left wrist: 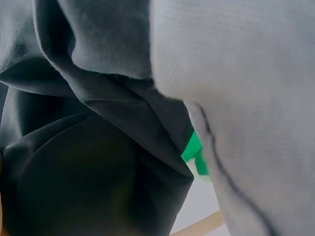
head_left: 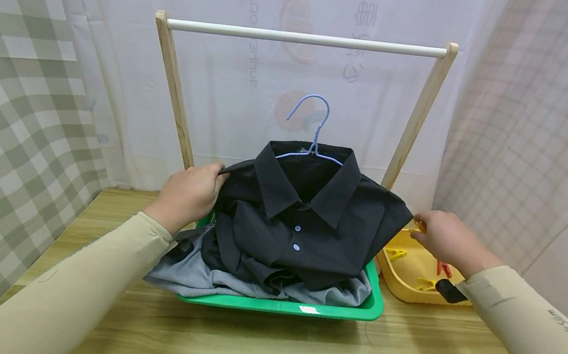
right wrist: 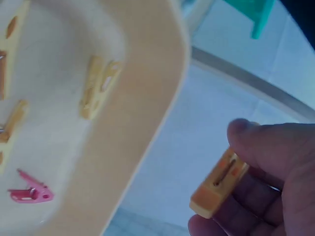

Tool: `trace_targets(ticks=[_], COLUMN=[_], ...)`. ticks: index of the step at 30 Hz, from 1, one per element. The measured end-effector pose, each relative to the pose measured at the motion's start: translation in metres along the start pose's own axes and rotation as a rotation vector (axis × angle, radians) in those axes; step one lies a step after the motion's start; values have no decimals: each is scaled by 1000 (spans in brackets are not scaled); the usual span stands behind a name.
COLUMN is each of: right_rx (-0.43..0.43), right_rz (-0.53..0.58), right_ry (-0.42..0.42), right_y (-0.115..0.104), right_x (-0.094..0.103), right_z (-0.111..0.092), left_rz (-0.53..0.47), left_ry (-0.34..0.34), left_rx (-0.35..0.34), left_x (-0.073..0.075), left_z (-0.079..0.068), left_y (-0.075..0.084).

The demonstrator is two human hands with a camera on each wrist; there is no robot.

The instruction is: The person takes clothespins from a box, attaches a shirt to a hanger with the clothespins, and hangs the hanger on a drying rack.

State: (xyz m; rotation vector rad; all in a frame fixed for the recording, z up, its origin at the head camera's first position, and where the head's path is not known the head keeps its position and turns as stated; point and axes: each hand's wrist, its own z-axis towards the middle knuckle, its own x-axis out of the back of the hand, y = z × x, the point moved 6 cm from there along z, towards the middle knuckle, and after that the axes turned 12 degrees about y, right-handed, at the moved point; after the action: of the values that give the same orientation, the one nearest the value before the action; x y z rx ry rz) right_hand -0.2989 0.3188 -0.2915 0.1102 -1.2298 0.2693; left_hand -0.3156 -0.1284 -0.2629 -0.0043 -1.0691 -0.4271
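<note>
A black collared shirt (head_left: 305, 220) with light buttons hangs on a light-blue wire hanger (head_left: 320, 124), whose hook rises out of the collar. My left hand (head_left: 191, 193) pinches the shirt's shoulder on the left. In the left wrist view, dark folds of the shirt (left wrist: 88, 128) fill much of the picture and hide the fingers. My right hand (head_left: 448, 238) is at the tip of the shirt's other shoulder. Between its thumb and fingers it holds a yellow clothespin (right wrist: 220, 182), seen plainly in the right wrist view.
Below the shirt, a green basket (head_left: 377, 304) holds grey cloth (head_left: 230, 283). A yellow tray (head_left: 400, 286) with several clothespins (head_left: 426, 284) stands at the right, under my right hand. Behind rises a rack with a white bar (head_left: 305, 38) on wooden posts (head_left: 419, 116).
</note>
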Motion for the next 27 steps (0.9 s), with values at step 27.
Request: trace_targets(ticks=[27], right_rx=[70], right_rz=[106], right_ry=[380], right_y=[-92], right_x=[71], right_z=[17], left_rz=[13], left_ry=[-14], left_rx=[15], left_x=[-4], left_z=[2], left_y=[-1])
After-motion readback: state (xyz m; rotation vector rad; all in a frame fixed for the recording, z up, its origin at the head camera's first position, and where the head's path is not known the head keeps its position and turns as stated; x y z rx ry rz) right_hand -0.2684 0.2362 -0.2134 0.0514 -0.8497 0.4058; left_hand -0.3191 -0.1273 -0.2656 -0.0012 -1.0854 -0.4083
